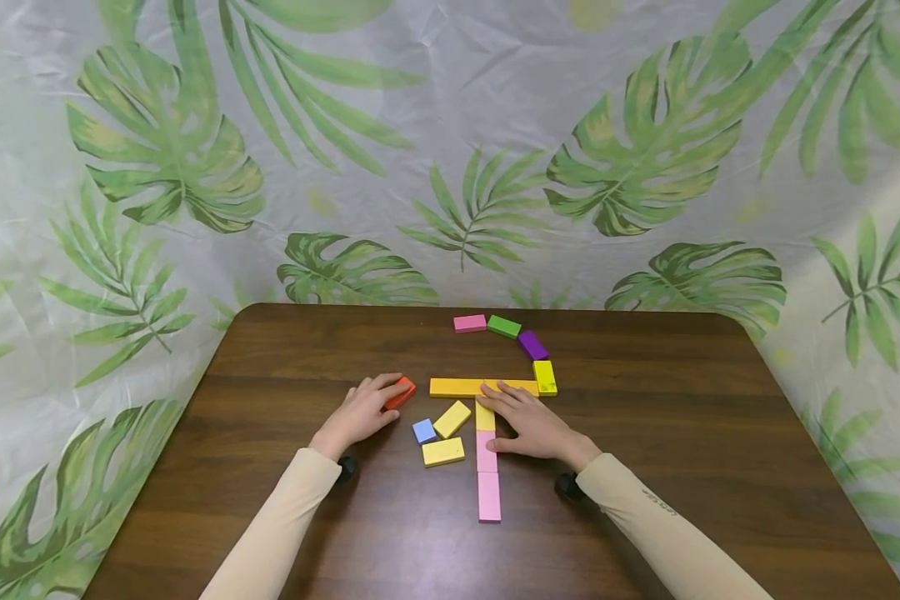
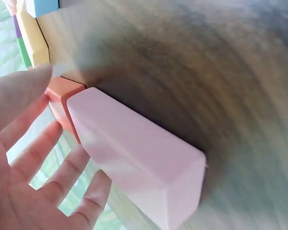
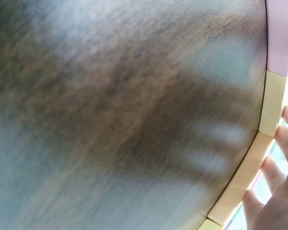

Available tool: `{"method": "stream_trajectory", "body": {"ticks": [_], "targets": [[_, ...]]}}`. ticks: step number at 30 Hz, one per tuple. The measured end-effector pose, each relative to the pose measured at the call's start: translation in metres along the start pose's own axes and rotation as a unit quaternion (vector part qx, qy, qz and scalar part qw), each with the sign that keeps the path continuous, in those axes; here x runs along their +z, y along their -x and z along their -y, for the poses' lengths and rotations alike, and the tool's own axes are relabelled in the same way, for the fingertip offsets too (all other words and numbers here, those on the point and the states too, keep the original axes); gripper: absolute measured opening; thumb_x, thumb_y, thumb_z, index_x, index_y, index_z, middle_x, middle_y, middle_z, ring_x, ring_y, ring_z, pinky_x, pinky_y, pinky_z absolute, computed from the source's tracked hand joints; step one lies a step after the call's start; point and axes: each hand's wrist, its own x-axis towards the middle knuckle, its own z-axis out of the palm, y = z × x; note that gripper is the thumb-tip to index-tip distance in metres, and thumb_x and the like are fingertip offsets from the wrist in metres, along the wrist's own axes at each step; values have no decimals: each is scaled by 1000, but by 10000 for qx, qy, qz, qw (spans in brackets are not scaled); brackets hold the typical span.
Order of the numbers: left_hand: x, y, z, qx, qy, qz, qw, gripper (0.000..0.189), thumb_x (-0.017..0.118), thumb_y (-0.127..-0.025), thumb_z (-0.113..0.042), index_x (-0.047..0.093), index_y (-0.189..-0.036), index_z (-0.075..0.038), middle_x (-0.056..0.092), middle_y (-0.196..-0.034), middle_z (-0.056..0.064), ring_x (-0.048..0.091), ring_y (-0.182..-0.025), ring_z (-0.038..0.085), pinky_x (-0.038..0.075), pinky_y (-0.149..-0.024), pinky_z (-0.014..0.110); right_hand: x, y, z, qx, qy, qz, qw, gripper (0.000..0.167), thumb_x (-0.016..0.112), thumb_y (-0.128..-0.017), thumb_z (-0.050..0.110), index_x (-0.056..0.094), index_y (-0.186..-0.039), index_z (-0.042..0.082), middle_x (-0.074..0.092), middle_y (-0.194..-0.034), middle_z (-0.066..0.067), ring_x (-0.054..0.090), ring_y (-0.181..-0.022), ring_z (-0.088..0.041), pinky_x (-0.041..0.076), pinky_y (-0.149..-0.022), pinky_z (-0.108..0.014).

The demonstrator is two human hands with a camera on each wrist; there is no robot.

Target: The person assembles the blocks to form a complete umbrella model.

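My left hand (image 1: 356, 412) rests over a red block (image 1: 401, 393), its fingertips at the block's edge. In the left wrist view, a pink block (image 2: 134, 129) lies end to end with the red one, along the loosely bent fingers; the hand hides it from the head view. On the other side, my right hand (image 1: 528, 425) lies spread over a T of blocks. Its fingers touch the orange bar (image 1: 456, 387) and the yellow block (image 1: 485, 417) below it, and the thumb is at the upper pink block (image 1: 485, 458). Another pink block (image 1: 489, 497) continues the stem.
A curve of blocks runs from the bar's right end: bright yellow (image 1: 544, 377), purple (image 1: 532, 345), green (image 1: 504, 326) and pink (image 1: 469, 323). Between the hands lie a blue block (image 1: 423, 431) and two yellow blocks (image 1: 442, 452). A leaf-patterned cloth (image 1: 465, 125) hangs behind the table (image 1: 630, 400).
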Motion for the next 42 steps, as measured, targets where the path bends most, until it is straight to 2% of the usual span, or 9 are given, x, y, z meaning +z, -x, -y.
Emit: {"method": "stream_trajectory", "body": {"ticks": [6, 11, 16, 19, 24, 29, 34, 42], "targets": [[-1, -7, 1, 4, -9, 141, 9999, 53, 70, -88, -9, 53, -138, -8, 41, -145, 13, 43, -124, 45, 34, -98, 61, 2, 0, -2, 82, 11, 40, 10000, 79, 60, -89, 52, 33, -150, 10, 25, -156, -7, 17, -142, -33, 12, -112, -52], [-1, -13, 0, -65, 78, 188, 9998, 54, 70, -87, -8, 52, -138, -7, 41, -145, 12, 41, -128, 36, 30, -105, 53, 2, 0, -2, 92, 16, 48, 9999, 78, 60, -88, 52, 33, -150, 11, 24, -156, -6, 16, -143, -32, 12, -113, -51], [-1, -17, 0, -192, 209, 135, 9995, 52, 70, -87, -10, 54, -136, -8, 44, -141, 9, 45, -123, 30, 39, -101, 45, 1, 0, -2, 93, 0, 58, 9999, 79, 60, -88, 51, 32, -151, 12, 23, -156, -6, 14, -143, -31, 12, -113, -50], [-1, -20, 1, -205, 292, 125, 9993, 52, 71, -86, -10, 54, -136, -8, 44, -140, 9, 45, -122, 29, 41, -99, 43, 1, 0, -1, 144, -1, 95, 9999, 79, 60, -88, 51, 31, -151, 13, 23, -157, -5, 13, -144, -30, 11, -113, -50], [-2, -29, 2, -13, 340, 7, 9994, 53, 72, -85, -9, 54, -135, -6, 46, -138, 10, 45, -122, 30, 41, -99, 43, 1, 0, -1, 179, 4, 101, 9998, 78, 60, -89, 50, 32, -150, 13, 23, -157, -5, 13, -144, -30, 11, -113, -51], [-6, -44, 2, 164, 289, -94, 9994, 53, 71, -86, -8, 53, -135, -4, 45, -137, 13, 46, -122, 31, 39, -101, 43, 1, 1, -2, 139, -6, 62, 9999, 78, 61, -88, 50, 33, -150, 13, 23, -156, -5, 13, -144, -31, 11, -113, -50], [-10, -62, -2, 224, 272, -39, 9994, 53, 70, -86, -8, 53, -136, -4, 44, -139, 14, 45, -122, 32, 38, -102, 43, 2, 1, -2, 60, -17, -8, 10000, 78, 61, -88, 50, 33, -150, 12, 25, -156, -6, 15, -143, -32, 12, -113, -51], [-10, -89, -7, 131, 205, 169, 9996, 53, 69, -87, -6, 52, -137, -5, 42, -142, 14, 42, -126, 33, 35, -104, 42, 1, 0, -2, 130, 30, 63, 9999, 79, 61, -88, 51, 30, -151, 14, 22, -157, -5, 14, -143, -31, 10, -113, -49]]}}
